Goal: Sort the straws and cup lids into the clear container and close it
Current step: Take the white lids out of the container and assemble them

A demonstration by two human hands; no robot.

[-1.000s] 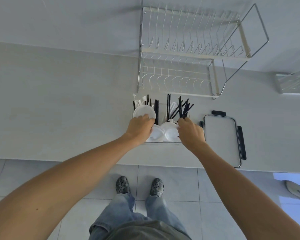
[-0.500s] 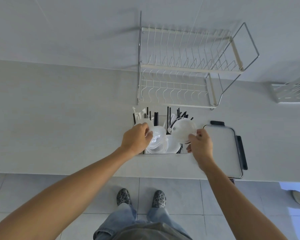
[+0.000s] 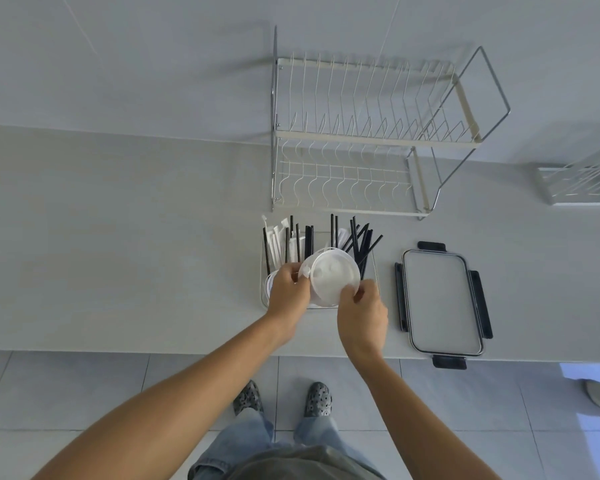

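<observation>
Pale counter (image 3: 118,254): both the left hand (image 3: 289,292) and right hand (image 3: 362,313) pinch a cup lid (image 3: 334,279) over the clear container (image 3: 264,303), straws (image 3: 357,244) standing beyond them, container lid (image 3: 442,301) right of the right hand, closing judged still pending

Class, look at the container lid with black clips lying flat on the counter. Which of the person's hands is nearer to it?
Right. The right hand is just left of the container lid, not touching it; the left hand is farther left.

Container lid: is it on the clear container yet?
No. The container lid lies flat on the counter to the right of the clear container, apart from it.
</observation>
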